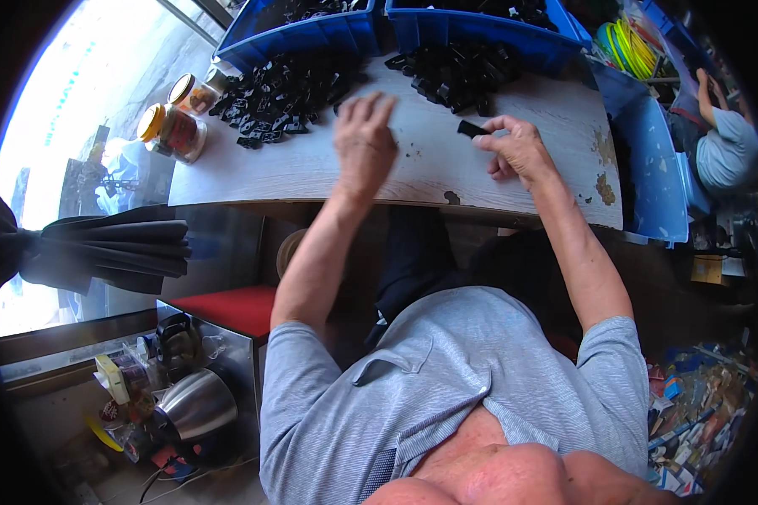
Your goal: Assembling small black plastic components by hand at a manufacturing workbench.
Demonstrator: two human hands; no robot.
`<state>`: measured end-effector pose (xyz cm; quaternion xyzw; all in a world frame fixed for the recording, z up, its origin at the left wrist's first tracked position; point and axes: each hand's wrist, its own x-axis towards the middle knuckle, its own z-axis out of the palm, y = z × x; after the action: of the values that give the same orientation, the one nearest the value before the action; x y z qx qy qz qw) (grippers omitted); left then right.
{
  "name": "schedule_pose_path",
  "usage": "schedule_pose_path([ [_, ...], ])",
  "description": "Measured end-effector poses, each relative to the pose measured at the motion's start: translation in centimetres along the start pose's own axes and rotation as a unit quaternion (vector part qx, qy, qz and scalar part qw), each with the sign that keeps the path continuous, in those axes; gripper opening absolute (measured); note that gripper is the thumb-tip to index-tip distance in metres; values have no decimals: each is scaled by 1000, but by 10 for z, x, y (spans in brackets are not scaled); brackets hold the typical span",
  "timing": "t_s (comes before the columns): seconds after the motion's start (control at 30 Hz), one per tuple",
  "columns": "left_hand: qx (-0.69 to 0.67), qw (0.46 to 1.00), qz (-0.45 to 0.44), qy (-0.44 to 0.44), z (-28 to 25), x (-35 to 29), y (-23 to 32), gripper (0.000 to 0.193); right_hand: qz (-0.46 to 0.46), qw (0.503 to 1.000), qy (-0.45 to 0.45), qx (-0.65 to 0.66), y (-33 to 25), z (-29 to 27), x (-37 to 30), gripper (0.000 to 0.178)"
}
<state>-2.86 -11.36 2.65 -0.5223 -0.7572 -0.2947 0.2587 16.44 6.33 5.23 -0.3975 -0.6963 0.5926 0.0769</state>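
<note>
My right hand (518, 151) is closed on a small black plastic part (472, 129), pinched between thumb and fingers above the right half of the table. My left hand (366, 139), slightly blurred, hovers over the middle of the table with its back up and its fingers stretched forward and apart. Nothing shows in it, though the underside is hidden. Beside its fingertips lies the left pile of black plastic parts (282, 93). A second pile of black parts (459, 71) sits farther back, beyond my right hand.
Two blue bins (303, 38) (488, 42) of black parts stand at the table's (421, 177) far edge. Lidded jars (173, 133) stand at its left end. A large blue bin (657, 168) is on the right, near another person (724, 151). A metal kettle (198, 404) is at lower left.
</note>
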Motion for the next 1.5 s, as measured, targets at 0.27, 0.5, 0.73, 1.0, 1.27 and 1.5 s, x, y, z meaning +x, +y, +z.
schedule_pose_path([
  [0.27, 65, 986, -25, -155, -10, -11, -65, 41, -28, 925, 262, 272, 40, -108, 18, 37],
  [0.5, -22, 991, -11, -130, -8, -13, -47, 47, -7, 945, 266, 191, 36, -93, 22, 32],
  [0.73, -77, 990, -40, -115, -4, -7, -73, 38, 13, 988, 143, 56, 5, -33, 31, 44],
  [1.0, -7, 993, -47, -111, -7, -8, -36, 30, 23, 982, 143, -119, -14, -4, 52, 50],
  [1.27, -1, 994, -30, -109, 8, -12, -19, 22, 17, 975, 187, -116, -9, 1, 57, 42],
  [1.5, -6, 985, -13, -175, -1, 1, -19, 21, 69, 995, 71, 0, -10, -25, 33, 34],
])
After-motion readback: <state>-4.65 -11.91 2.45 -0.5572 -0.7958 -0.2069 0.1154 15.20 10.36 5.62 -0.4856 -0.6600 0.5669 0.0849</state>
